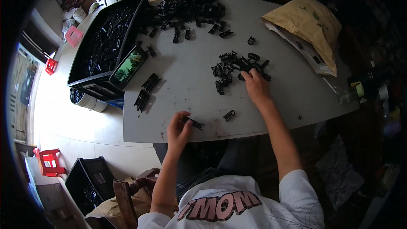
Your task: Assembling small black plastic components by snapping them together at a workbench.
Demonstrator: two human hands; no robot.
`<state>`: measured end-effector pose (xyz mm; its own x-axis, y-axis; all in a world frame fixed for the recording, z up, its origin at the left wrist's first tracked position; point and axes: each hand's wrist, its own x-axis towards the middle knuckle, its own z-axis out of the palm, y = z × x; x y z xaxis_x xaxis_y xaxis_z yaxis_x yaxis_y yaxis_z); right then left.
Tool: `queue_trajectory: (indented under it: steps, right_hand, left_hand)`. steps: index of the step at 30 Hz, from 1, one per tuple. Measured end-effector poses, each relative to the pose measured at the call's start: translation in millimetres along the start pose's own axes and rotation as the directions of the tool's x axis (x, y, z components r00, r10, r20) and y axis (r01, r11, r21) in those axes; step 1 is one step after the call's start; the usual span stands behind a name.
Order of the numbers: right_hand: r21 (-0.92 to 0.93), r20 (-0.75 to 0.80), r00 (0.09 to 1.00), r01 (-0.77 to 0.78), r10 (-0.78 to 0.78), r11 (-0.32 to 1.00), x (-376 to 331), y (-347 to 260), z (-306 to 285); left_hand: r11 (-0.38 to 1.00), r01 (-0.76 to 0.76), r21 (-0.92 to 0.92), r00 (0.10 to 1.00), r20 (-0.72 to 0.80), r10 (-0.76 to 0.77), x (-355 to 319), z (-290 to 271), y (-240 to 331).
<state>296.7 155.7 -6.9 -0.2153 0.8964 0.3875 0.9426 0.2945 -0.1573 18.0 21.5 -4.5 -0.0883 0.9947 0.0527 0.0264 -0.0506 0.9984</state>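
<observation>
Near the table's front edge, my left hand (177, 129) is closed around a slim black part (195, 123), whose end sticks out to the right past the fingers. My right hand (255, 85) reaches farther out, its fingertips at a loose pile of black clip-like parts (224, 73). Whether it grips one of them is hard to make out, since the fingers cover the spot. Between the hands, one open-framed black part (229, 115) lies alone. To the left rest small groups of similar black parts (151, 82), lined up side by side.
A large black crate (74, 70) full of black parts stands at the left, a phone (129, 67) leaning on it. A big heap of black parts (186, 10) covers the table's far side. A yellow-brown sack (309, 25) lies open at the far right of the grey table (186, 65).
</observation>
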Motion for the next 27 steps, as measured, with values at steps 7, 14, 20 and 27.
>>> queue_trajectory:
  steps: [7, 14, 20, 27]
  right_hand:
    - [0.107, 0.093, 0.97, 0.212, -0.222, 0.971, -19.6, -9.9, -9.7]
    - [0.446, 0.422, 0.897, -0.332, 0.132, 0.831, -16.8, -4.9, -34.1]
    - [0.375, 0.391, 0.921, -0.165, 0.006, 0.912, -31.6, -27.0, -52.7]
    - [0.473, 0.226, 0.873, 0.29, -0.432, 0.832, -40.7, -48.4, -62.0]
  left_hand:
    - [0.996, 0.081, -0.045, 0.995, 0.069, -0.078, -2.4, 0.1, -11.9]
    - [0.998, 0.062, 0.021, 0.994, 0.093, -0.064, -2.3, -1.3, -15.8]
    - [0.995, 0.091, 0.047, 0.995, 0.047, -0.093, -1.0, -1.8, -17.6]
    - [0.99, 0.064, 0.127, 0.994, 0.079, -0.074, -0.1, -5.0, -8.2]
